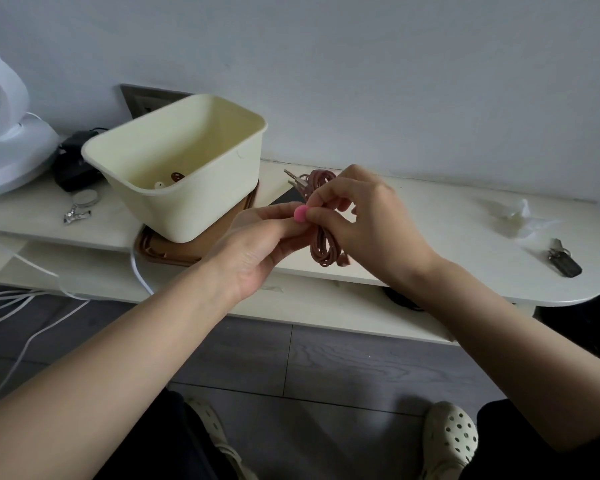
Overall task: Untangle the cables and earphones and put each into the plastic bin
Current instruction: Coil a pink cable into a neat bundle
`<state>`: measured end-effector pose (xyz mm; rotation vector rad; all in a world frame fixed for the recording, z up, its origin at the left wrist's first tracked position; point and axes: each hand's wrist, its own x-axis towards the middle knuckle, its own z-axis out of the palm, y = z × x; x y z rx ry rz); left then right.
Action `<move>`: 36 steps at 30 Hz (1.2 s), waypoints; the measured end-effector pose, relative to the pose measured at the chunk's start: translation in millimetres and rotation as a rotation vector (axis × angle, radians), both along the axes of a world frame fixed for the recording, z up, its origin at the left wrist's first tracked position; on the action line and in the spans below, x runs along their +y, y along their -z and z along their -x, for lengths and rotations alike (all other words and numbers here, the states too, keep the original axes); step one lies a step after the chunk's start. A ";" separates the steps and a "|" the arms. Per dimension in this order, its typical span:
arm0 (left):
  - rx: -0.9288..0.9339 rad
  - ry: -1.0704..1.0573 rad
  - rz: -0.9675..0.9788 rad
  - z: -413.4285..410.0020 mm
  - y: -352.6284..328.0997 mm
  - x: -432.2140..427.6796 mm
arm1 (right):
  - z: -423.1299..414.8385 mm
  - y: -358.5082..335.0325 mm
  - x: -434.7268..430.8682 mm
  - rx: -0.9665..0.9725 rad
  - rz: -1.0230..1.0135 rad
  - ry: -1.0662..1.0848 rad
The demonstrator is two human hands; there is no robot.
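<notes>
A coiled brownish-pink cable (321,249) hangs in front of the white shelf, its metal plugs (297,180) sticking out at the top left. My right hand (357,216) grips the bundle around its middle. My left hand (257,244) pinches a small pink round piece (300,214) at the bundle's left side, fingertip to fingertip with my right hand. The cream plastic bin (201,206) stands to the left on a brown lid. A brown cable and a white earpiece (160,184) lie on its floor.
A white fan base (11,157) and a black adapter (71,164) sit at the far left. A round silver item (85,198) lies before them. Crumpled clear plastic (513,216) and a key fob (563,263) lie on the shelf's right end. White cords (25,337) trail on the floor.
</notes>
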<state>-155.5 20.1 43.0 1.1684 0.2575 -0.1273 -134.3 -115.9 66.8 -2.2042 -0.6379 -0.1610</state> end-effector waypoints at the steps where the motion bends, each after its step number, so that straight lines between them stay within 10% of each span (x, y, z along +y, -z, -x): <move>1: 0.004 0.002 0.009 1.2 0.6 -1.2 | 0.1 -3.8 0.2 0.067 0.004 -0.001; 10: -0.024 0.012 0.106 4.0 -5.9 -1.5 | -11.0 -7.6 -16.8 0.072 0.182 0.066; 19: -0.039 0.006 -0.100 -0.3 -1.4 -1.8 | -5.8 16.4 -10.2 0.324 -0.119 0.108; 36: -0.119 -0.047 -0.205 0.9 2.3 1.7 | -6.6 17.8 -1.3 0.145 -0.032 0.089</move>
